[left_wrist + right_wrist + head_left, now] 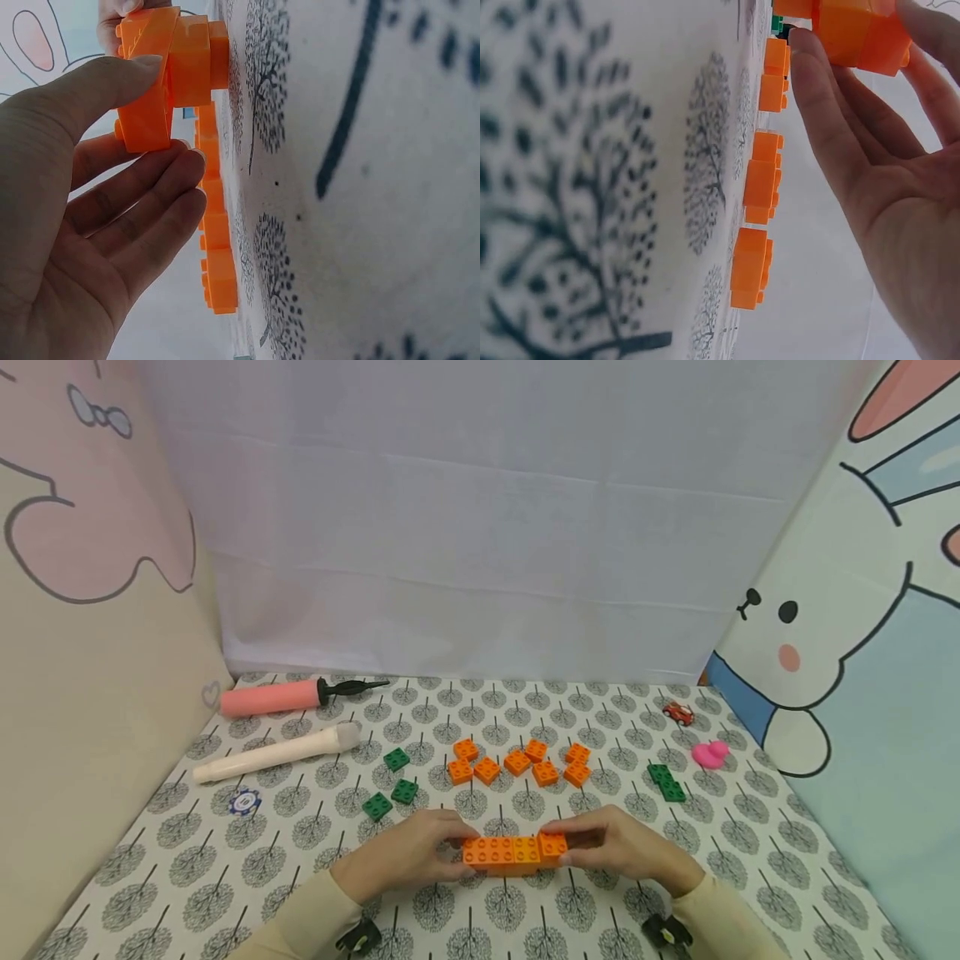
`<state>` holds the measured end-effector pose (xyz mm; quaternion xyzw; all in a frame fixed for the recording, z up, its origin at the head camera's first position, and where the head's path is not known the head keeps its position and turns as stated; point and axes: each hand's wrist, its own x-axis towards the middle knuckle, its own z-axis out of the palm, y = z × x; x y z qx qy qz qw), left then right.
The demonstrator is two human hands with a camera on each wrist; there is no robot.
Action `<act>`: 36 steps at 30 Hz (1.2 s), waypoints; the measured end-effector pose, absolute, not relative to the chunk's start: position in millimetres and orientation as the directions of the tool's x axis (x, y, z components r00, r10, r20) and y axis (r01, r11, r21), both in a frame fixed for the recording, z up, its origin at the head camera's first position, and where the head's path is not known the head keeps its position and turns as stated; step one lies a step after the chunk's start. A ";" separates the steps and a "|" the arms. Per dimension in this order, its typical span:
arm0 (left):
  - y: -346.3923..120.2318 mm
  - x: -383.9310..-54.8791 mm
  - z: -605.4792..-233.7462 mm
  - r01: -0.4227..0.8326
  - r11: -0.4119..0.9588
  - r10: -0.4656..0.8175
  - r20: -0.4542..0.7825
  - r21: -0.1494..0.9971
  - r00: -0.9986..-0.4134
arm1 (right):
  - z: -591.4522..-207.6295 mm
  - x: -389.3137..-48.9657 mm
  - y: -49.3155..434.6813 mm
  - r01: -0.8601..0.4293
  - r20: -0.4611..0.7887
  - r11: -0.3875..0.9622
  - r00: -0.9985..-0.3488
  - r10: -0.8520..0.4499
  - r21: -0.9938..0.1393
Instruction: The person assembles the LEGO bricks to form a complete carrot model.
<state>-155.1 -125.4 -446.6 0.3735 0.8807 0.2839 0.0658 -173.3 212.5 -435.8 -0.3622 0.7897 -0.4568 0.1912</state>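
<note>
An assembly of orange toy building bricks is between the two hands at the front middle of the table. My left hand grips its left end, the thumb on one side and fingertips on the other. On its right end sits a square orange brick, slightly out of line with the row, which my right hand pinches between thumb and fingers. Seen from the left wrist, the long upper orange brick is tilted, with a wedge-shaped gap over the smaller orange bricks beneath. Several loose orange bricks lie just beyond the hands.
Green bricks lie to the left and right. A pink pump, a cream stick-like object and a poker chip are at left. A pink toy duck and red toy car are at right.
</note>
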 end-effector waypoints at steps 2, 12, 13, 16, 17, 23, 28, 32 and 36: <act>-125.4 -155.0 -446.4 0.619 0.562 0.694 0.094 0.549 -0.714 | -435.5 -173.3 212.2 -0.406 0.033 0.324 -0.665 -0.746 -0.855; -123.7 -154.0 -448.0 0.626 0.548 0.706 0.095 0.554 -0.702 | -437.9 -172.4 214.2 -0.337 0.002 0.280 -0.642 -0.767 -0.899; -123.6 -153.9 -447.9 0.627 0.549 0.705 0.096 0.554 -0.702 | -438.1 -172.0 214.5 -0.342 0.006 0.278 -0.640 -0.768 -0.898; -123.6 -154.0 -447.0 0.626 0.556 0.701 0.095 0.547 -0.707 | -437.4 -170.8 215.0 -0.371 0.027 0.275 -0.636 -0.771 -0.887; -123.5 -154.0 -446.6 0.626 0.560 0.700 0.095 0.543 -0.708 | -436.8 -170.6 215.2 -0.380 0.032 0.275 -0.634 -0.773 -0.883; -123.6 -153.1 -443.8 0.623 0.576 0.694 0.085 0.529 -0.715 | -430.4 -170.3 216.5 -0.417 0.014 0.303 -0.607 -0.795 -0.857; -123.4 -152.7 -443.3 0.629 0.577 0.696 0.088 0.521 -0.713 | -424.4 -174.0 220.4 -0.441 -0.030 0.399 -0.640 -0.768 -0.804; -123.6 -153.0 -442.7 0.637 0.572 0.701 0.097 0.517 -0.707 | -420.2 -185.7 218.8 -0.459 0.054 0.513 -0.782 -0.621 -0.725; -123.5 -153.0 -443.3 0.636 0.568 0.703 0.094 0.523 -0.705 | -418.6 -202.2 216.1 -0.411 0.118 0.714 -0.898 -0.423 -0.567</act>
